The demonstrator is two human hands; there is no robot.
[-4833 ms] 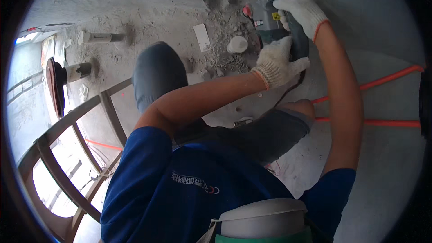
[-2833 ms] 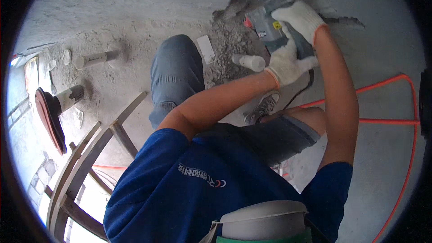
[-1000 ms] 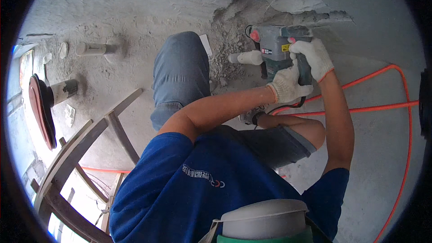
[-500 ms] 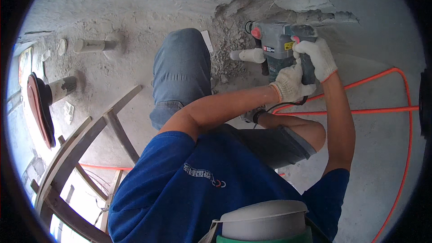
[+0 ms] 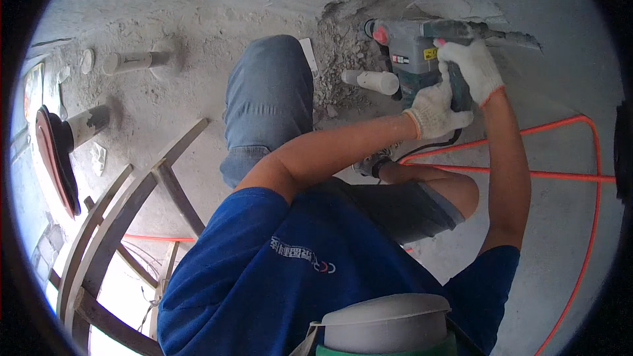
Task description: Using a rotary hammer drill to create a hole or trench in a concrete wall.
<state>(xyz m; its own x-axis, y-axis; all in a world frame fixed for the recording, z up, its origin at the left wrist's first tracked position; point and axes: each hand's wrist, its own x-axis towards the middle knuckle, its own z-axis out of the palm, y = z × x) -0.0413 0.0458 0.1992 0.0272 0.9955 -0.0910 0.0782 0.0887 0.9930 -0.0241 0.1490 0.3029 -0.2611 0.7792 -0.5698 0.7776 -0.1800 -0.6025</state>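
A grey-green rotary hammer (image 5: 414, 46) with a red knob lies on its side against the broken foot of the wall, at the upper right. My right hand (image 5: 476, 71), in a white knit glove, is closed around its rear handle. My left hand (image 5: 436, 111), gloved likewise, grips the lower part of the handle, thumb pointing up. The tool's front end faces a heap of grey rubble (image 5: 337, 59); I cannot see whether a bit touches anything. Just left of the hammer, a pale pipe stub (image 5: 372, 81) stands out of the floor.
A jagged hollow (image 5: 435, 0) runs along the wall's foot. An orange hose (image 5: 567, 175) loops over the floor at right. More pipe stubs (image 5: 135, 61) stand at left, near a curved wooden frame (image 5: 109, 237). My bent knee (image 5: 270, 86) is beside the rubble.
Both hands and the rotary hammer have shifted slightly right and toward the wall, the right hand most. The whole view has moved a little as well. Both grips stay closed.
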